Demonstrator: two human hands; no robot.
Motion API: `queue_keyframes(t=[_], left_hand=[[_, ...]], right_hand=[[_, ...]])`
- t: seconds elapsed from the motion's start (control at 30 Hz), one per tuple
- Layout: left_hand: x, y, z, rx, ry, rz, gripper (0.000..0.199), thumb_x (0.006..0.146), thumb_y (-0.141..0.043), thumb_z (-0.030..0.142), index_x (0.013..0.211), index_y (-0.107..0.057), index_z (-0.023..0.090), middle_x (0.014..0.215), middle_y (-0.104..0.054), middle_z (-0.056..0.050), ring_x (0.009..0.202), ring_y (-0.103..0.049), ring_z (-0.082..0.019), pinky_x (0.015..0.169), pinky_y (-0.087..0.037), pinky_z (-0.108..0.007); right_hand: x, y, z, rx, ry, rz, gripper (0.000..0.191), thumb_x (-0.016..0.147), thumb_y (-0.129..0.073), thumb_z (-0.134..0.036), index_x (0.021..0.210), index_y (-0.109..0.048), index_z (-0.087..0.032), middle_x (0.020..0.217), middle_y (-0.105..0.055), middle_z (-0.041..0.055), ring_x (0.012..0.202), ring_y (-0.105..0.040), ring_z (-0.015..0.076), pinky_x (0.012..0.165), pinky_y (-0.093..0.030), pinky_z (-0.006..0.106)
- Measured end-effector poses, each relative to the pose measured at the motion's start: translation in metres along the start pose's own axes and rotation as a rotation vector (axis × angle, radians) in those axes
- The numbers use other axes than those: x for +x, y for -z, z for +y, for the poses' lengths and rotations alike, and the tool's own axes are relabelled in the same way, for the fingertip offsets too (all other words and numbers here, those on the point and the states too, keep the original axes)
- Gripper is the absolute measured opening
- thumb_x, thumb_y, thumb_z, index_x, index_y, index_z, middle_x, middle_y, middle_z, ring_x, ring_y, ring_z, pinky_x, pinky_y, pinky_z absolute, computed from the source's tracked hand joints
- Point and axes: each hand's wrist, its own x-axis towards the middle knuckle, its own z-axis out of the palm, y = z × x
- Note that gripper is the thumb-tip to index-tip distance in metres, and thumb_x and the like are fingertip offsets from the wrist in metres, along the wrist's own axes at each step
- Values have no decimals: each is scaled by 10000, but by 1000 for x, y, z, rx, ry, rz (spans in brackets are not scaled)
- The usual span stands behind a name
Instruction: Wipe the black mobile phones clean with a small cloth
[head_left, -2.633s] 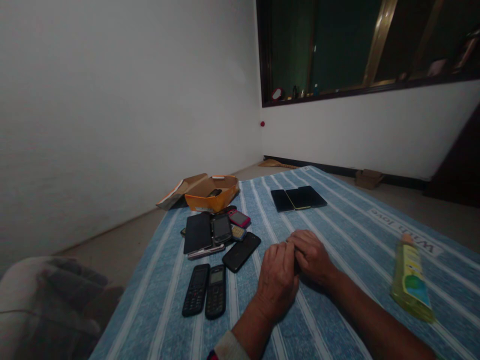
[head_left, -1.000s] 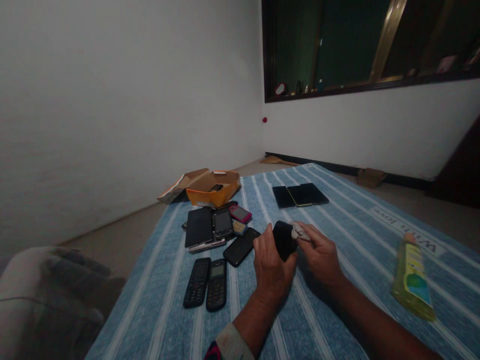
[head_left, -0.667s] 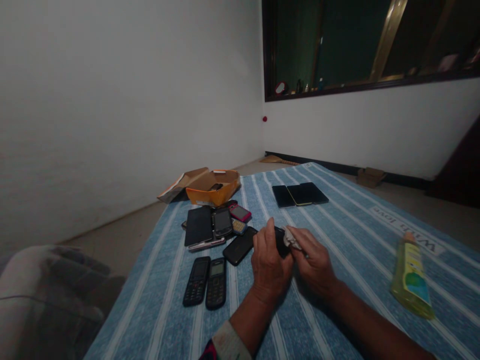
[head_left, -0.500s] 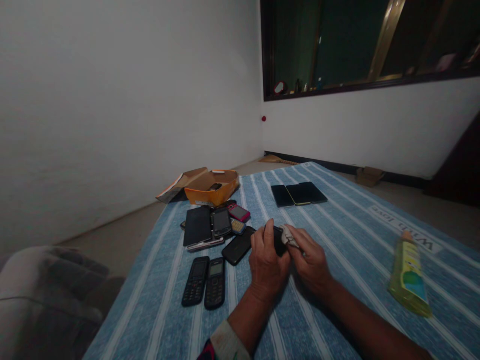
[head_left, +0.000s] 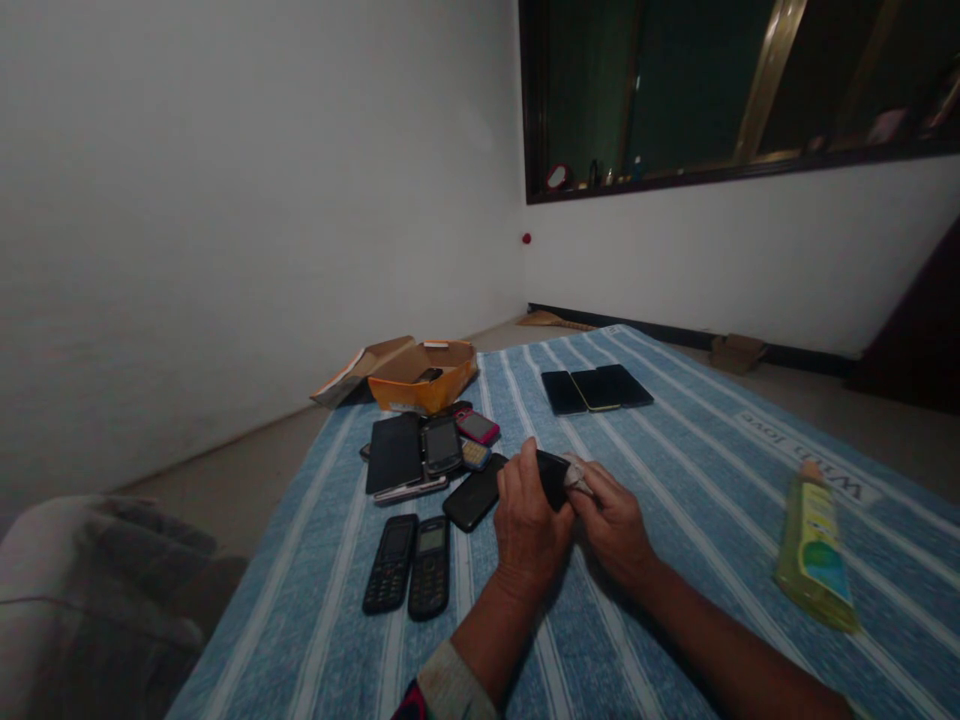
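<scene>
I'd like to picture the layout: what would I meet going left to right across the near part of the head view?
Pale fabric, a black keypad phone, a second keypad phone, a slim black phone, the left hand holding a dark device, the right hand with a pale wad, a yellow-green bottle.

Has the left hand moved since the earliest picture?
Yes, leftward: the left hand now overlaps, in view, the black phone lying beside it, which showed whole then.
</scene>
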Motion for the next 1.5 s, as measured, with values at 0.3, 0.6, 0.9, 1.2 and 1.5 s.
queue_keyframes(t=[0.3,0.6,0.9,1.2,1.5], left_hand=[[1,1,-1,-3,29,-49,736,778,-655,236,1427,-324,128,1085,-595,-135,974,-577,-295,802,-524,-427],[0,1,4,-246,105,-129,810,732,-669,220,1451,-301,154,1258,-559,-173,1143,-563,-319,937,-502,-509],[0,-1,12,-787,603,-221,507,803,-659,351,1242,-450,207,1018,-680,-72,951,-678,-211,809,-561,-369],[0,4,6,-500,564,-284,344,903,-474,504,831,-600,191,786,-645,-46,783,-621,-216,767,-488,-370],[-9,-4,-4,-366,350,-397,434,968,-303,401,670,-558,214,690,-624,-44,716,-580,-210,763,-436,-372]], right_hand=[[-1,-2,3,29,-33,-42,279,912,-528,-251,1137,-694,-250,988,-680,58,943,-636,211,863,-508,333],[9,14,3,-79,0,-30,237,923,-501,-257,1054,-696,-225,909,-661,52,864,-631,198,795,-509,308],[15,34,5,-407,373,-218,285,959,-414,-182,1166,-609,-187,942,-660,104,880,-597,233,772,-493,354],[16,37,4,-538,430,-358,269,994,-375,-203,1127,-608,-180,901,-633,96,844,-562,227,756,-455,343],[14,35,19,-656,488,-459,230,1001,-377,-203,1021,-602,-162,825,-584,67,781,-504,212,712,-378,336]])
